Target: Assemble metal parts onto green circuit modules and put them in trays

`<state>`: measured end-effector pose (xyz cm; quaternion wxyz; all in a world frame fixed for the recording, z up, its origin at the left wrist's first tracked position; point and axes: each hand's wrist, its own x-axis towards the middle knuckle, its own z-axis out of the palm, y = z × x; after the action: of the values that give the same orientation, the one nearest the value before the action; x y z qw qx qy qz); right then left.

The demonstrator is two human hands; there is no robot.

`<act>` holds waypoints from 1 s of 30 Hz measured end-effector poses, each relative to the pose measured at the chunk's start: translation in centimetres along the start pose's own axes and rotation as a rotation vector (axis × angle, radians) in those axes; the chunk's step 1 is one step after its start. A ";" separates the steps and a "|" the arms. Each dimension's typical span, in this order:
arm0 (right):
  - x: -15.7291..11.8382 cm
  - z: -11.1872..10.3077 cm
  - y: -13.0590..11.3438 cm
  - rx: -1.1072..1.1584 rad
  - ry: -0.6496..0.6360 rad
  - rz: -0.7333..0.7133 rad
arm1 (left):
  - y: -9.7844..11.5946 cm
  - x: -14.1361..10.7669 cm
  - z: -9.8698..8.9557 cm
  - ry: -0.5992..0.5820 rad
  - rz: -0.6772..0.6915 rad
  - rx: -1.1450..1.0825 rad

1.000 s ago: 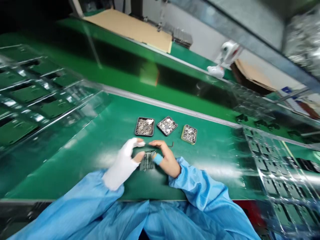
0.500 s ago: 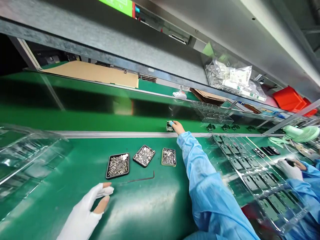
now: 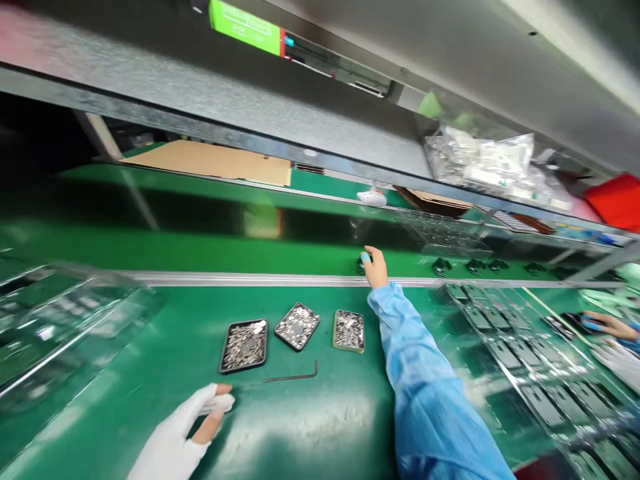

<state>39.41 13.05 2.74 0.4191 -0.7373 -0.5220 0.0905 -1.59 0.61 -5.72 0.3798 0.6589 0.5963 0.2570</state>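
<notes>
Small dark part (image 3: 361, 266) near centre seems mid-placement, needing steady fingers; I can't tell if your right hand (image 3: 377, 269) grips it. Your left hand (image 3: 173, 437) is half-open, empty.

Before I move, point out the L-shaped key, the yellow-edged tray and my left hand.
L-shaped key (image 3: 294, 378): head view, on its long arm.
Yellow-edged tray (image 3: 349, 350): head view, on its near rim.
Left hand (image 3: 176, 429): head view, on the back of its white glove.
</notes>
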 end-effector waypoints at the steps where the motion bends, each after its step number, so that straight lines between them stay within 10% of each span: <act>1: -2.1 0.5 -1.0 0.023 -0.070 -0.088 | 0.8 -0.4 -0.5 0.017 0.017 0.020; 7: -14.1 2.1 -3.9 -0.041 -0.627 -1.021 | 2.5 -1.4 -9.3 0.416 0.194 0.515; 10: -16.4 3.2 -4.1 -0.065 -0.699 -1.241 | 0.6 -2.8 -14.7 0.525 -0.153 0.915; 14: -16.9 4.4 -4.6 -0.051 -0.640 -1.252 | -1.8 -4.2 -17.2 0.369 -0.477 1.023; 21: -16.8 4.5 -4.6 -0.032 -0.583 -1.238 | -2.1 -2.1 -15.5 0.367 -0.369 0.959; 30: -17.4 4.1 -5.0 -0.020 -0.551 -1.242 | 2.5 5.7 -17.4 0.365 -0.221 0.914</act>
<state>25.99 1.01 -1.53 0.2383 -0.2545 -0.9372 0.0125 -12.99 9.58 5.67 -0.0333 0.6351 0.7707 0.0390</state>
